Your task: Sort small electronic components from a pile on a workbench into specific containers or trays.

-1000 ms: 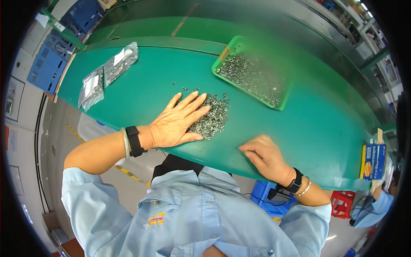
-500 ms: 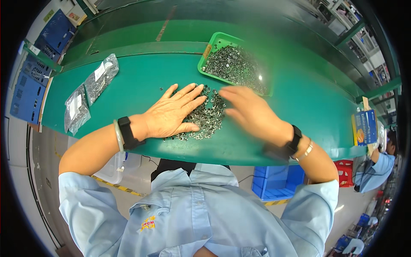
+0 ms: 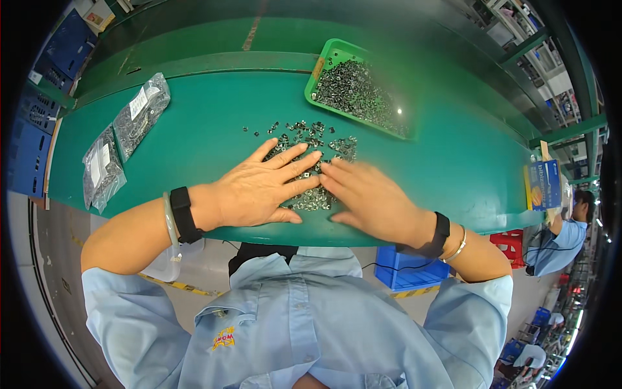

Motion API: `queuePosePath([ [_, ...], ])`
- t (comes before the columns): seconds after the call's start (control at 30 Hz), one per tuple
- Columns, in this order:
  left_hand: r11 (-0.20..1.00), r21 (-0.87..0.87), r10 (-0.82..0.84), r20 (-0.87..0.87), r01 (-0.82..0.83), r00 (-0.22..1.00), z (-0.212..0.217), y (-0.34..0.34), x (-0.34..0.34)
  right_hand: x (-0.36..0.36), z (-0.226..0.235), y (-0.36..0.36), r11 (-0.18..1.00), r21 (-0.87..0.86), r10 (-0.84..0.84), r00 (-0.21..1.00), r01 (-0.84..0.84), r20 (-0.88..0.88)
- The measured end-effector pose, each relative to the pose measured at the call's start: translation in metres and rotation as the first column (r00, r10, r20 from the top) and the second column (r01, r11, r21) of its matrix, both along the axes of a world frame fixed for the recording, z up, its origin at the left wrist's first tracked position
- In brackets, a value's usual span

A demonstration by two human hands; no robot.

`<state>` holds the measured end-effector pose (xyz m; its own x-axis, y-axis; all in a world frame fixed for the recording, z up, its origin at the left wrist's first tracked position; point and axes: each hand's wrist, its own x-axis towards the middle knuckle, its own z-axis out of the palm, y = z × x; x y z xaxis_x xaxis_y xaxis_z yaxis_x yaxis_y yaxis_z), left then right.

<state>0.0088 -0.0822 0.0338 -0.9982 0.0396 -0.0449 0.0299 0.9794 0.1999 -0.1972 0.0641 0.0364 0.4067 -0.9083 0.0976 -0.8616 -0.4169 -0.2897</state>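
Note:
A loose pile of small shiny metal parts lies on the green tabletop near its front edge. My left hand rests flat on the pile's left side, palm down with fingers spread. From the right, my right hand lies over the other side, its fingers stretched out and their tips almost meeting those of the left. More parts show beyond the fingertips. Beyond the pile stands a green tray holding many of the same small parts; its right side is blurred.
Two clear plastic bags of parts lie at the left of the table. A blue and yellow box stands at the right edge. Below the table is a blue bin. Another person sits at the far right.
My right hand has moved down and inward onto the pile. My left hand has slid slightly toward me. Parts are spread further out beyond the fingers.

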Motion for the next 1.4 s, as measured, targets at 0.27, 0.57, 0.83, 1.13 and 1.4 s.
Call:
queuePosePath([
  [0.27,0.996,-0.005,0.094,-0.025,-0.094,0.995,-0.004,-0.003,0.010,-0.012,0.006,-0.031,0.997,-0.073,-0.020,1.000,0.020,0.000],
  [0.57,0.983,0.129,0.138,-0.035,-0.132,0.990,0.025,-0.009,0.042,-0.031,0.006,-0.014,0.990,-0.023,-0.136,0.990,0.137,0.019],
  [0.83,0.959,0.169,0.221,0.065,-0.228,0.973,-0.002,0.006,0.091,-0.013,0.006,0.013,0.942,0.052,-0.332,0.943,0.332,-0.013],
  [1.13,0.927,0.297,0.243,-0.016,-0.228,0.970,-0.010,-0.001,0.094,0.008,0.002,-0.021,0.907,0.012,-0.420,0.907,0.420,0.035],
  [1.4,0.904,0.356,0.282,-0.082,-0.236,0.956,-0.018,-0.005,0.104,0.006,0.006,-0.012,0.856,-0.039,-0.514,0.857,0.515,0.042],
])
